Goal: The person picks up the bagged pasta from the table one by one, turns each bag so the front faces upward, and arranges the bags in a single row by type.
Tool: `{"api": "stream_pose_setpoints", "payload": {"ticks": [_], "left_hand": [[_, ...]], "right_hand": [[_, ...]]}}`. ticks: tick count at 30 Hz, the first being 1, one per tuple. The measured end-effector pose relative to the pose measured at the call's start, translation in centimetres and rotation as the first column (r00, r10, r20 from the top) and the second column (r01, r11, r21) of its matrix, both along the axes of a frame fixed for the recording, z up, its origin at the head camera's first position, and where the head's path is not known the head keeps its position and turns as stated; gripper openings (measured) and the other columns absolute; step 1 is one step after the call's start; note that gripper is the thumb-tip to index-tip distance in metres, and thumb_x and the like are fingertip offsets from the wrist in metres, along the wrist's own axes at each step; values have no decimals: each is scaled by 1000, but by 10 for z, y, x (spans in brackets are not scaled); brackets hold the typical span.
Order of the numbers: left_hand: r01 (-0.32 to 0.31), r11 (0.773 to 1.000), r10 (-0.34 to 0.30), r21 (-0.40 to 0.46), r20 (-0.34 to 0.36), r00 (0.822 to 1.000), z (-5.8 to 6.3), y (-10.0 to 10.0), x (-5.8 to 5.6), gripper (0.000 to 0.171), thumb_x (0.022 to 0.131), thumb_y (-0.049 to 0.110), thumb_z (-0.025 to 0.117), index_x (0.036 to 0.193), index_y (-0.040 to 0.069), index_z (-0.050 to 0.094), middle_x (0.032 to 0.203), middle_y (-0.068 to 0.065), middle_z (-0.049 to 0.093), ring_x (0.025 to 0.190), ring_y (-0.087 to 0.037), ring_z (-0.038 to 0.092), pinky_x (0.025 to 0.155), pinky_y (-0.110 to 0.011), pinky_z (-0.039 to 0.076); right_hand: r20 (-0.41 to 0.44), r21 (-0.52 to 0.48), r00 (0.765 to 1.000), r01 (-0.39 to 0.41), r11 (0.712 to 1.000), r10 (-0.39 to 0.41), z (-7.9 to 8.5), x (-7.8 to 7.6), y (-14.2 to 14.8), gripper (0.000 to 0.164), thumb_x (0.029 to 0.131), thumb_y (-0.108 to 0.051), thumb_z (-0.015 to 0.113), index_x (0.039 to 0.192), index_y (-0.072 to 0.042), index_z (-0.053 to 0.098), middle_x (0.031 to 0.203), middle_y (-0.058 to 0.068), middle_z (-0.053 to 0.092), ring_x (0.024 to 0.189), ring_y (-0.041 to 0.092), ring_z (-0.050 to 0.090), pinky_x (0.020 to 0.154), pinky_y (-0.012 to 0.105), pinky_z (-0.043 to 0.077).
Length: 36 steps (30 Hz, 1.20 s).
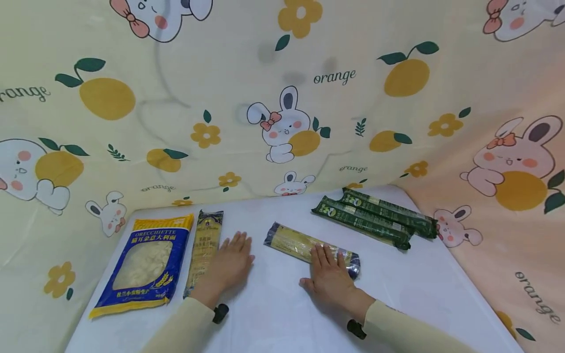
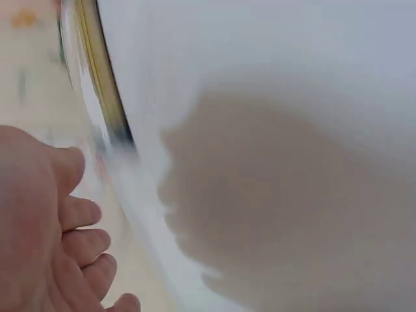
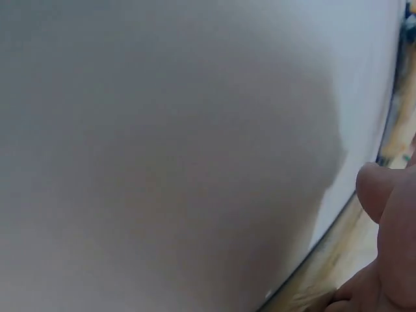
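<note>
My right hand [image 1: 333, 279] lies with straight fingers over the right part of a clear-and-gold pack of spaghetti [image 1: 289, 242] with dark blue ends. In the right wrist view its thumb [image 3: 376, 192] is beside the pack's yellowish edge [image 3: 335, 260]. My left hand [image 1: 230, 264], its fingers extended, is just right of an upright gold pasta pack [image 1: 205, 245] and partly overlaps its lower part. The left wrist view shows this hand's fingers [image 2: 88, 244] with nothing between them, and a broad shadow on the white tabletop.
A blue-and-yellow bag of orecchiette [image 1: 145, 264] lies at the far left. Two dark green long packs [image 1: 362, 223] lie side by side at the back right. The white table [image 1: 273, 304] meets a cloth backdrop [image 1: 212, 88] printed with rabbits and oranges at the back and right.
</note>
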<state>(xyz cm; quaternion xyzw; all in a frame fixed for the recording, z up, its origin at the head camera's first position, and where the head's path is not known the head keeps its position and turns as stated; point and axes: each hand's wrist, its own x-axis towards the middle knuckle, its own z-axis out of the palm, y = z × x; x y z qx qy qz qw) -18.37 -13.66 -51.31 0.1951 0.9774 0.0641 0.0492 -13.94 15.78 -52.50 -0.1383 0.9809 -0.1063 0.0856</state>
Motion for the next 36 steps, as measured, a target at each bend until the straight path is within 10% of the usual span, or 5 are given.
{"api": "stream_pose_setpoints", "payload": {"ticks": [5,10,17,24,36], "left_hand": [[164,985,-161,58,-47,986,-11,54,10,60,114,33,44,162,-1,36,170,-22,32,160,-39,27,127,-57,28],[163,986,-162,27,-24,987,-22,75,17,62,114,38,43,166,6,31,173,-18,26,162,-37,21,127,-57,28],[130,990,-131,55,19,991,-23,76,18,62,115,42,35,168,9,27,175,-14,21,163,-33,15,130,-58,18],[63,990,-67,126,29,997,-21,67,13,67,115,44,35,163,-3,30,171,-23,26,162,-40,18,129,-61,18],[45,996,-49,80,49,998,-24,48,3,71,115,47,33,166,-1,24,174,-20,22,163,-36,17,129,-63,15]], "right_hand": [[19,-68,998,-59,996,61,6,5,-11,88,104,-51,61,163,6,28,170,26,28,159,46,22,125,69,20],[-55,-99,993,-109,989,104,10,-1,13,78,105,-44,64,159,6,37,164,27,40,153,47,35,120,69,30],[-94,-65,994,-56,996,50,-1,2,48,88,102,-49,65,157,12,35,161,35,39,150,53,37,116,73,31],[-93,-88,995,-49,995,41,-5,38,10,96,99,-58,64,153,16,37,158,39,39,148,56,38,116,77,25],[-97,-22,956,-280,960,277,-2,85,-44,78,104,-63,51,148,1,53,146,19,60,137,36,58,108,81,34]]}}
